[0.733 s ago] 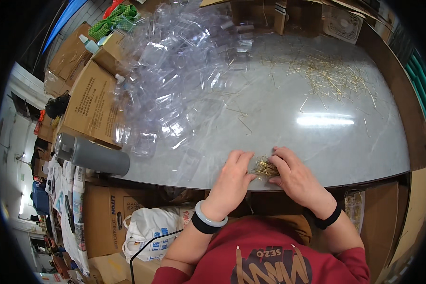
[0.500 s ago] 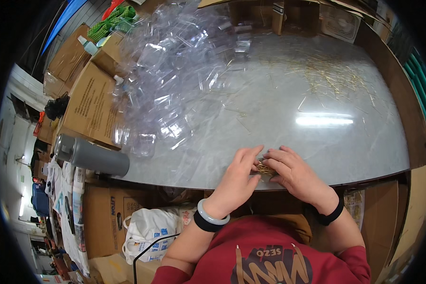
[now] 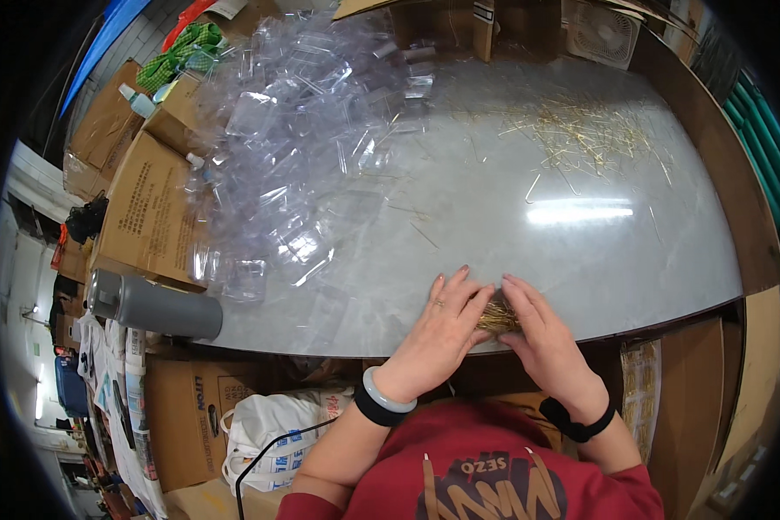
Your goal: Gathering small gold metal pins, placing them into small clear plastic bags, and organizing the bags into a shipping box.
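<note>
At the near edge of the grey table, a small bundle of thin gold-coloured wire pieces lies between my hands. My left hand closes in on the bundle from the left, its thumb and fingers against that side. My right hand presses from the right, fingers together and pointing away from me. Both palms partly hide the bundle. Farther off to the right, many loose gold wire pieces are scattered over the tabletop, and a few strays lie near the middle.
A large heap of clear plastic boxes covers the table's left side. A grey bottle lies at the left edge beside a cardboard box. Cardboard walls line the right side, and a white fan stands at the back.
My hands have shifted around the bundle, and more of it shows between them. My right fingers have straightened. The whole view has shifted slightly, moving the table leftward in the picture.
</note>
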Available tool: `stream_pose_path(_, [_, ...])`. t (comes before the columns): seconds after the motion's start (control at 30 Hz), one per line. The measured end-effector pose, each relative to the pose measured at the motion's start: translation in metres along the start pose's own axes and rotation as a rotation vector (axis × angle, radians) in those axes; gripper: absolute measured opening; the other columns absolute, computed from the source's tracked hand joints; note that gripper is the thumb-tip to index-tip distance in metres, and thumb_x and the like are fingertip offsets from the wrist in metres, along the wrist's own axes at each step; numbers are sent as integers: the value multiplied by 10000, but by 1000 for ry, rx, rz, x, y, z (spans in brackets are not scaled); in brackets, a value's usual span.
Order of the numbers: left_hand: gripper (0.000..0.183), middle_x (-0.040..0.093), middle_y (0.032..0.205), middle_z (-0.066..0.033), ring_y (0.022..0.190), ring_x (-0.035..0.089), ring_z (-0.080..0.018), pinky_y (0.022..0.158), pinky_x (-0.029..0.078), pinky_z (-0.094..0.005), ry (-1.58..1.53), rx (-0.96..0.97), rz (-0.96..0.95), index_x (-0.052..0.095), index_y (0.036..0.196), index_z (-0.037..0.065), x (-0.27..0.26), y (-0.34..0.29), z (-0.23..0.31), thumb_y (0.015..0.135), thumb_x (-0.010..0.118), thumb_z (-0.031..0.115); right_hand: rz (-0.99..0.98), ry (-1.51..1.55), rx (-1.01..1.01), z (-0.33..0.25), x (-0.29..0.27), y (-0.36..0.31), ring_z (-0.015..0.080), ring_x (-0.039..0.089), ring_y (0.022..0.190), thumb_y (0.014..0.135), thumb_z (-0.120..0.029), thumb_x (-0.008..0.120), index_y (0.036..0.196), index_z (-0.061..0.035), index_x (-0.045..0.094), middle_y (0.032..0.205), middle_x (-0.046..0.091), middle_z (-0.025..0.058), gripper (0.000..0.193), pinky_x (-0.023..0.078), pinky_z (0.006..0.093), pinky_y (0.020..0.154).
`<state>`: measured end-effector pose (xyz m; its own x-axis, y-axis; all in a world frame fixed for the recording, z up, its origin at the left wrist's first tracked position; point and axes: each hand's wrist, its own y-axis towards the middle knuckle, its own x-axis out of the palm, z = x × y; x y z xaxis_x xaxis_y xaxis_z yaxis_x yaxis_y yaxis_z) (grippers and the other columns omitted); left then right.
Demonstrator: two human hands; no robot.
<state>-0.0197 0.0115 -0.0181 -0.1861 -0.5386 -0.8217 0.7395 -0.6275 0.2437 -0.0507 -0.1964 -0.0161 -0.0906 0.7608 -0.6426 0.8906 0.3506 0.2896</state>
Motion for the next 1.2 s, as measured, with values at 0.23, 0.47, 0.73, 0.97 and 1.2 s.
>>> stream_pose_path(0.23, [591, 462, 1330, -221, 1361, 432, -427, 1163, 341, -573, -3, -21, 107, 435, 1404, -57, 13, -6, -1, 875, 688, 14, -16, -36, -25, -3, -14, 13, 384, 500, 1271, 779, -118, 804, 1425, -22, 472, 1389, 543, 173, 733, 398, 460, 1074])
stream_pose_path(0.47, [655, 480, 1384, -239, 1352, 455, -431, 1172, 335, -562, -69, -23, 163, 385, 1453, -45, 15, -9, -4, 877, 690, 18, -26, -141, -85, 2, -4, 10, 320, 540, 1202, 801, -189, 795, 1339, -45, 551, 1199, 639, 124, 607, 384, 447, 1023])
stream_pose_path(0.73, [717, 486, 1415, -261, 1333, 484, -415, 1181, 321, -554, -108, -37, 181, 316, 1490, -59, 13, -11, -3, 865, 667, -26, 30, -110, -73, -2, 1, 29, 335, 538, 1171, 814, -131, 774, 1259, -44, 591, 1212, 602, 121, 488, 407, 439, 1006])
stream_pose_path(0.97, [670, 472, 1406, -265, 1329, 468, -435, 1168, 345, -534, -18, -22, 172, 366, 1453, -85, 10, -9, 0, 849, 648, -15, 6, -208, -137, 6, 9, 31, 358, 530, 1184, 807, -105, 760, 1221, -11, 583, 1249, 581, 142, 460, 425, 446, 1011])
stream_pose_path(1.2, [616, 391, 1465, -292, 1344, 410, -495, 1150, 358, -510, 102, -25, 178, 358, 1452, -114, 22, -6, 4, 877, 552, -14, 86, -399, -85, -9, 25, 7, 426, 516, 1281, 841, 15, 670, 1287, 39, 553, 1313, 554, 207, 462, 457, 501, 1054])
